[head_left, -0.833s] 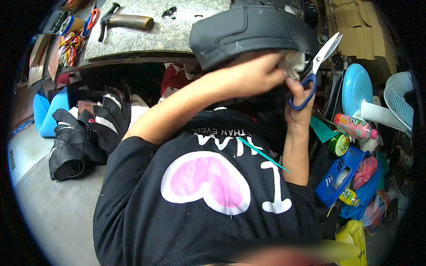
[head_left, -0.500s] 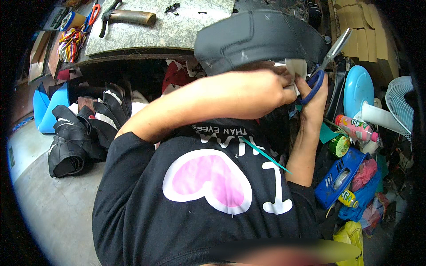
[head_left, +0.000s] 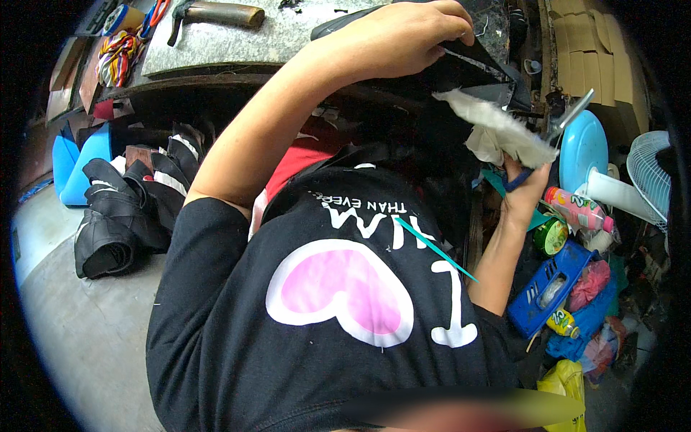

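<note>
My left hand (head_left: 432,32) reaches across to the bench edge, its fingers bent over a black stitched leather-like piece (head_left: 476,63). Most of that piece is hidden behind the hand and forearm. In my right hand (head_left: 520,189) are scissors (head_left: 572,115) with dark blue handles, blades pointing up and to the right. A ragged, off-white fuzzy cloth piece (head_left: 497,133) is also in that hand, hanging between it and the black piece. The right fingers are partly hidden behind the cloth.
A hammer (head_left: 223,16) lies on the grey-topped bench (head_left: 209,50). Rolled black pieces (head_left: 108,237) are stacked at left, beside a blue bent sheet (head_left: 90,173). To the right stand a fan (head_left: 648,180), a blue basket (head_left: 551,288), a pink bottle (head_left: 579,209) and plastic bags.
My left hand has moved up and away onto the bench with the black piece. The off-white cloth now stands apart from it, in my right hand with the scissors, which has lowered slightly.
</note>
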The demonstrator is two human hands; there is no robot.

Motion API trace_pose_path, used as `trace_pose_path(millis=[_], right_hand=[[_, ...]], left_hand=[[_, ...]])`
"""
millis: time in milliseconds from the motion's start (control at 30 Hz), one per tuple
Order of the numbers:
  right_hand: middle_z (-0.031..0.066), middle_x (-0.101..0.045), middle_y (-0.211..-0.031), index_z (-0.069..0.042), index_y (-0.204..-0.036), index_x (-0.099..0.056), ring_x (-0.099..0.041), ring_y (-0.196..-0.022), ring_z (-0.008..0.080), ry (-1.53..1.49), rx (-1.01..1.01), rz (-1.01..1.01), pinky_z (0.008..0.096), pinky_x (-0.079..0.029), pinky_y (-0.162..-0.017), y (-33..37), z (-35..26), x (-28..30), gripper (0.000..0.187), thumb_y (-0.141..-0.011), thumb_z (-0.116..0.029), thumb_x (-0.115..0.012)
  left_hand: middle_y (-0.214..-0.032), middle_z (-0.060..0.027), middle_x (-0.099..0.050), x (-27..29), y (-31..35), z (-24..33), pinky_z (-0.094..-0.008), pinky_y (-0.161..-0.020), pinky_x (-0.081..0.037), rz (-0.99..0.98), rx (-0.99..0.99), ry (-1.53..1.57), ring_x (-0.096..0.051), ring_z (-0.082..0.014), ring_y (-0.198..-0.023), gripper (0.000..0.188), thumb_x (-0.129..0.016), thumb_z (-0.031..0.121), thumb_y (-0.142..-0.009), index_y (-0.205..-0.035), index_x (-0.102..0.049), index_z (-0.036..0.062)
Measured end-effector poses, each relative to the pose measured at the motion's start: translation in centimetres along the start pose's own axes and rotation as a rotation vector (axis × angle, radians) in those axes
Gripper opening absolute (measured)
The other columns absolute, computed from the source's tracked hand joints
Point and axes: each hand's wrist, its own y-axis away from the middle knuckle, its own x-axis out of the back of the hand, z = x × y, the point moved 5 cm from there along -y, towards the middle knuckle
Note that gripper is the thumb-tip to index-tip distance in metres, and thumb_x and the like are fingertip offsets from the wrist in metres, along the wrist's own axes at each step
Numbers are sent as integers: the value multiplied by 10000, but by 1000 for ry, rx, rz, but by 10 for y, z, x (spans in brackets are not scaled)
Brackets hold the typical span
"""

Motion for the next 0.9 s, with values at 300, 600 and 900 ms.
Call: trace_pose_path(millis=[300,600,900], right_hand=[[116,-683,-873,-29,-1006,-542,-612,-717,135,24,130,92,267,-475,-677,1,-58,21,225,-872,-138,-686],[195,-675,-1084,-35,-1136,-427,-560,-760,78,142,542,-100,198,-463,-681,-51,-116,-25,387,-856,-22,-695],[125,-697,-941,-51,-1106,-524,-671,-809,215,886,508,-630,328,-500,-729,-67,-134,-111,529,-735,-295,-810]], left_hand=[[-1310,-145,-511,-21,12,-2,-401,-875,-533,23,-53,-285,-615,-340,-1047,538,-772,52,-644,-1153,-599,64],[-1175,-218,-520,-31,23,35,-411,-891,-493,-98,17,-36,-560,-406,-1056,571,-709,136,-717,-1231,-495,9],[-865,-198,-655,-72,41,48,-422,-713,-562,-195,82,-335,-682,-337,-813,236,-641,140,-768,-954,-604,-1]])
